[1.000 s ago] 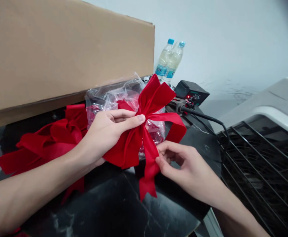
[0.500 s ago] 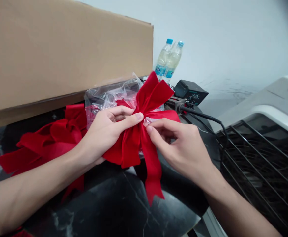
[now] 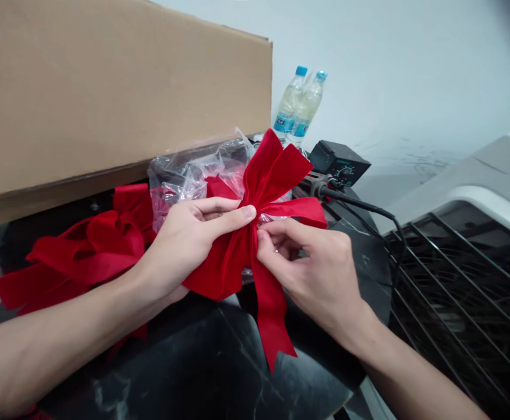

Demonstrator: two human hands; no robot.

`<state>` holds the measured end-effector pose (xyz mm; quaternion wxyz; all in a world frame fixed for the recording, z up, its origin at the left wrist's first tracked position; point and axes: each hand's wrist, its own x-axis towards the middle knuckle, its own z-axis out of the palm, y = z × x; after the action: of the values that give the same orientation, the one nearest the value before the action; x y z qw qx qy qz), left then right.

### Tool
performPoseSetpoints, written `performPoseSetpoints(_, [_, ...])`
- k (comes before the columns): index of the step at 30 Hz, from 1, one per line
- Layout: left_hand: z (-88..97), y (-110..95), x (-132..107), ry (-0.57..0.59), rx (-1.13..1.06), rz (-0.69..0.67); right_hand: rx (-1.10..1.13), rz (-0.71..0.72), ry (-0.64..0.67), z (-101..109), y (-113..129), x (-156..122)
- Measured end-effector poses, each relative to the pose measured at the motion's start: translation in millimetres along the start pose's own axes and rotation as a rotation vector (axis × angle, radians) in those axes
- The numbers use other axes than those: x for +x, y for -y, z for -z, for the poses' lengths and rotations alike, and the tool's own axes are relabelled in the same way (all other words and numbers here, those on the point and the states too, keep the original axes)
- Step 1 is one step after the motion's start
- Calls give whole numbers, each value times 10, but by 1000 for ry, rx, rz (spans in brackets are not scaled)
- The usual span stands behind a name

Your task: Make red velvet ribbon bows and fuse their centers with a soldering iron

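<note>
A red velvet bow [image 3: 226, 262] with wide loops and long tails sits against a crumpled transparent plastic bag [image 3: 185, 181]. My left hand [image 3: 194, 239] is shut on the bow, its thumb pressed to the knot from the left. My right hand [image 3: 307, 262] pinches the ribbon just right of the knot, its fingertips partly hidden in the folds. One tail hangs down below my right hand. Another red velvet bow [image 3: 91, 248] lies to the left, beneath my left forearm.
A large cardboard box [image 3: 106, 99] overhangs the back left of the black marble table [image 3: 194, 367]. Behind stand two water bottles [image 3: 297, 104] and a black soldering station [image 3: 340, 163] with a cable. A grey appliance with a black grille [image 3: 465, 286] sits at right.
My right hand has moved up from the lower tail to the knot over the past second. The bow's right tail now hangs straighter and lower.
</note>
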<state>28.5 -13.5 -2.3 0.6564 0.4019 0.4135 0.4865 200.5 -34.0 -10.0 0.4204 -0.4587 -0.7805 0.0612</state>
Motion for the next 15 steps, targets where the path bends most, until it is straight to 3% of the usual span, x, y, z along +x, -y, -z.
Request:
performPoseSetpoints(4, [22,-5,8,-29,8,20,291,-278,129,44,11,-36])
performPoseSetpoints(6, [33,-36,32,-73,36,-29,506,-447,322,115,17,-76])
performPoseSetpoints(9, [48,-83,71,-128,80,-91,736,-627,730,225,44,-194])
performPoseSetpoints(12, [63,-99,84,-150,125,-109,732,-677,995,310,99,-361])
performPoseSetpoints(15, [83,-91,73,-121,176,-119,538,-584,1209,427,132,-457])
